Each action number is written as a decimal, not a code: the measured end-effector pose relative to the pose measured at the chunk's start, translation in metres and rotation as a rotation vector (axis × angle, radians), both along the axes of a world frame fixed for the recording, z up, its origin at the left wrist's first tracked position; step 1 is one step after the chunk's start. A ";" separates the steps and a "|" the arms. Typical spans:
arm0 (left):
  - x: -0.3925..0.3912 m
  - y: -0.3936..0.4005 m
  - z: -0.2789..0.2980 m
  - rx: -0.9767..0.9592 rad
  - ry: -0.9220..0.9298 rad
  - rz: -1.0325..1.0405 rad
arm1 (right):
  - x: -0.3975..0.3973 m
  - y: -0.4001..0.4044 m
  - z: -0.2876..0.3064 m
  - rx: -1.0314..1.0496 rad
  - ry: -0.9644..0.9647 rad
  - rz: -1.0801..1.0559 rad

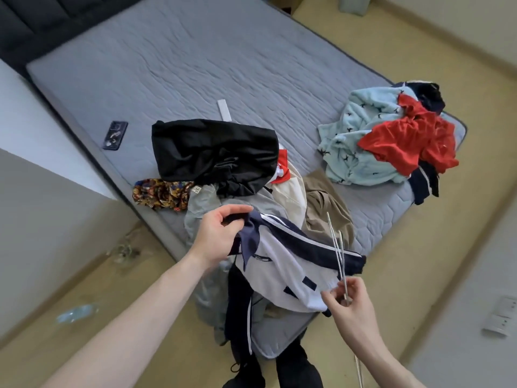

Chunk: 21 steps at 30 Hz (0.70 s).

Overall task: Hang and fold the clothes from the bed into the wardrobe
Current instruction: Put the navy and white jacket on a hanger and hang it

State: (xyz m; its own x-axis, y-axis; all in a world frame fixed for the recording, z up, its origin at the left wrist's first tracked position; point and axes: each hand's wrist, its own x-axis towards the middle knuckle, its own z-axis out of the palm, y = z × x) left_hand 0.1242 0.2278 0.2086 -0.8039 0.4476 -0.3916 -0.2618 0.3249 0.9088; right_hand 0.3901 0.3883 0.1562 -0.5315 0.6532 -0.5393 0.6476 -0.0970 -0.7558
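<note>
The left hand [216,233] pinches the white-and-navy striped jacket [285,273]; the right hand [348,299] grips a thin white wire hanger [337,247], its hook hidden.

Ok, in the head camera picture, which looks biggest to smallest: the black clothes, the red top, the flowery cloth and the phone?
1. The black clothes look biggest.
2. The red top comes next, though it lies farther from the camera, so this gap is unsure.
3. The flowery cloth, partly hidden under other clothes.
4. The phone looks smallest.
</note>
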 end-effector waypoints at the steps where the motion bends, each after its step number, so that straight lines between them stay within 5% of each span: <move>1: 0.008 -0.005 0.023 0.031 -0.012 -0.008 | -0.002 -0.009 0.018 -0.003 0.028 0.037; 7: 0.054 -0.034 0.142 0.121 -0.055 -0.216 | -0.023 -0.062 0.124 0.061 0.270 0.254; 13: 0.062 -0.062 0.236 0.114 0.112 -0.561 | -0.067 -0.079 0.214 0.199 0.410 0.408; 18: 0.047 -0.099 0.251 0.097 0.293 -0.198 | -0.095 -0.097 0.242 0.158 0.519 0.411; 21: 0.063 -0.137 0.242 -0.053 0.612 0.185 | -0.102 -0.113 0.246 0.075 0.556 0.354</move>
